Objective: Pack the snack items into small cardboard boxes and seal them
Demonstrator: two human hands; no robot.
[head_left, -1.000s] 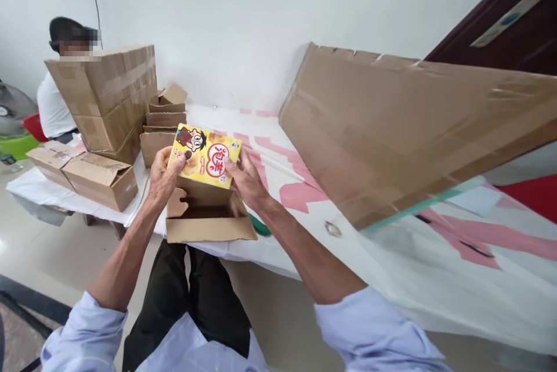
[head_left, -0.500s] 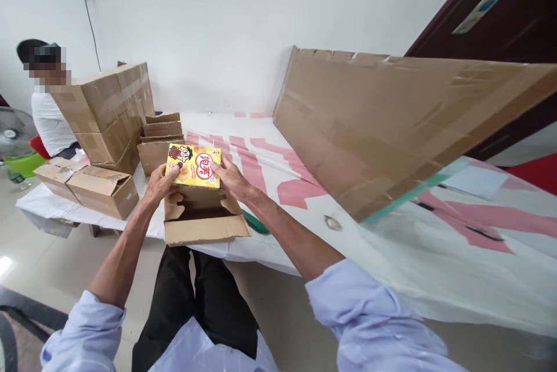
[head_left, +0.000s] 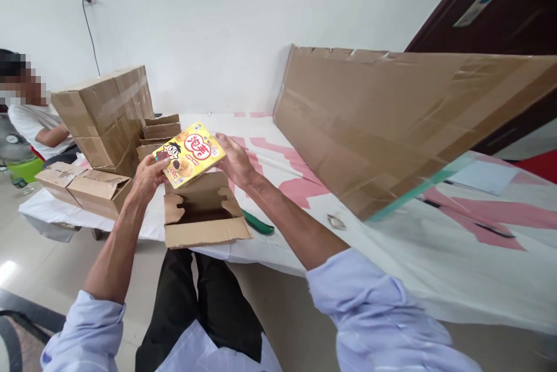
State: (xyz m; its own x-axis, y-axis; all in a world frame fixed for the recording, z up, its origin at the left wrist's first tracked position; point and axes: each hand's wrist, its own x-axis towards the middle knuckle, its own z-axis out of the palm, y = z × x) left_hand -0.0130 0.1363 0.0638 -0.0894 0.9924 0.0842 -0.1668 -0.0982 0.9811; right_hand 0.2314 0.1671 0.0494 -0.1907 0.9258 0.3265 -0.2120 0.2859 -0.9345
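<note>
A yellow snack box with a cartoon face and red lettering is held tilted above an open cardboard carton. My left hand grips its left end, thumb on the printed face. At the right end, my right hand has its fingers closed about the edge; the far fingers are partly hidden. The carton stands at the table's front edge with its front flap folded outward toward me. Its inside is dark, and what it holds cannot be made out.
Taped cartons are stacked at the left, with a long closed carton before them. A large cardboard panel leans at the right. A green-handled object lies beside the open carton. A person sits at far left.
The snack box has risen slightly and turned, its right end now higher than its left. Both hands moved with it. The person at the left has shifted further left and leaned.
</note>
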